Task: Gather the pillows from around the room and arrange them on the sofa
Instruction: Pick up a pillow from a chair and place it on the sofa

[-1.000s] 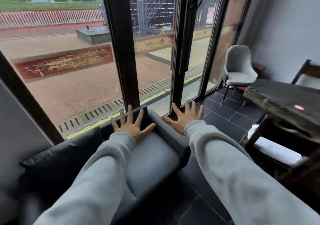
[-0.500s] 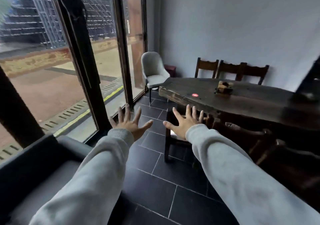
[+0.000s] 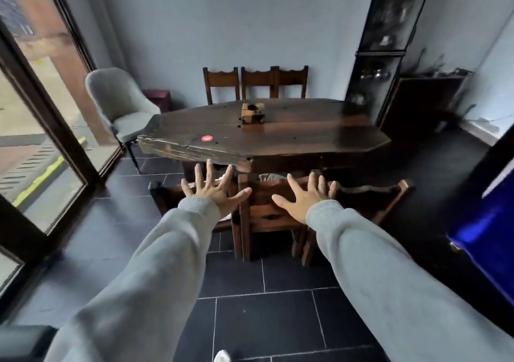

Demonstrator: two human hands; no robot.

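— What holds anything?
— The tall cabinet (image 3: 385, 41) shows blurred items; a wooden box (image 3: 252, 113) sits on the table (image 3: 278, 136).
— The hands?
— Left hand (image 3: 212, 192) and right hand (image 3: 304, 197) hover empty, fingers spread. A cushion (image 3: 271, 177) peeks behind a chair (image 3: 274, 208).

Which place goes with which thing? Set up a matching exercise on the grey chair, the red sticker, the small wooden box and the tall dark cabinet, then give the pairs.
Things:
1. grey chair
2. red sticker
3. small wooden box
4. tall dark cabinet

Places:
A. near the middle of the wooden table
B. against the wall past the table's right end
C. by the window, left of the table
D. flat on the tabletop toward its left end

Pairs: 1-C, 2-D, 3-A, 4-B
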